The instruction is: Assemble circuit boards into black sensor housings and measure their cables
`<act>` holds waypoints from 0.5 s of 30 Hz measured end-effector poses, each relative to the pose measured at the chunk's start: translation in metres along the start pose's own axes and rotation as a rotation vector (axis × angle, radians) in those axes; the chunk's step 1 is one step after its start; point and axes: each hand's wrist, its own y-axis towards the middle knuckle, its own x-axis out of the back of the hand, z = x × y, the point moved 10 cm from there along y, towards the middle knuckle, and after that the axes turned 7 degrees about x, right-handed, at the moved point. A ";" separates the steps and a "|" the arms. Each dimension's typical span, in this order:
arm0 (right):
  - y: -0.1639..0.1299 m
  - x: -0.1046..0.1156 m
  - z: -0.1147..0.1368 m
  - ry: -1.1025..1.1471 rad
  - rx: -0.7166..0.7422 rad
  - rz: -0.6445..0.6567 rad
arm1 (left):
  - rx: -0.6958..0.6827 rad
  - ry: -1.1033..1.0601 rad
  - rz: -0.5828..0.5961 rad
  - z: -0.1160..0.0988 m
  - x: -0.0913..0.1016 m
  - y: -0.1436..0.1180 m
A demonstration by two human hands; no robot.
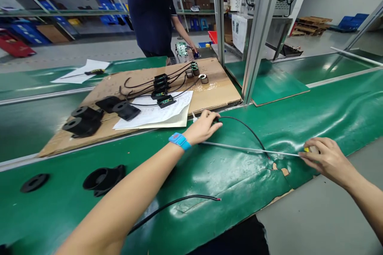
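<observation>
My right hand (327, 159) is closed around a small tape measure (314, 150) with a yellow bit, at the bench's front edge. Its thin pale blade (248, 149) stretches left across the green mat, passing under my left hand. My left hand (203, 128), below a blue wristband (180, 141), has its fingers closed on the end of a black cable (248, 127). That cable arcs right and down to the mat near the blade. What exactly sits under the left fingers is partly hidden. A second black cable (179, 199) with a reddish tip runs beneath my left forearm.
Black round housings (103, 179) and a flat black ring (34, 183) lie at left. Across the bench, cardboard (215, 99) bears wired black modules (161, 87), papers (179, 117) and more housings. A metal post (260, 40) stands ahead. Behind it, a person (152, 16) reaches toward equipment.
</observation>
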 end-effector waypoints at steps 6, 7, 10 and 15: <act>0.010 -0.049 -0.002 -0.081 0.028 0.100 | 0.031 -0.121 -0.187 -0.004 0.038 -0.005; 0.008 -0.052 0.001 -0.070 0.041 0.102 | 0.032 -0.124 -0.191 -0.005 0.039 -0.008; -0.004 -0.054 0.012 -0.050 0.142 0.076 | 0.038 -0.126 -0.142 -0.006 0.034 -0.015; -0.017 -0.056 -0.008 -0.120 0.105 0.044 | 0.074 -0.144 -0.009 -0.004 0.018 -0.035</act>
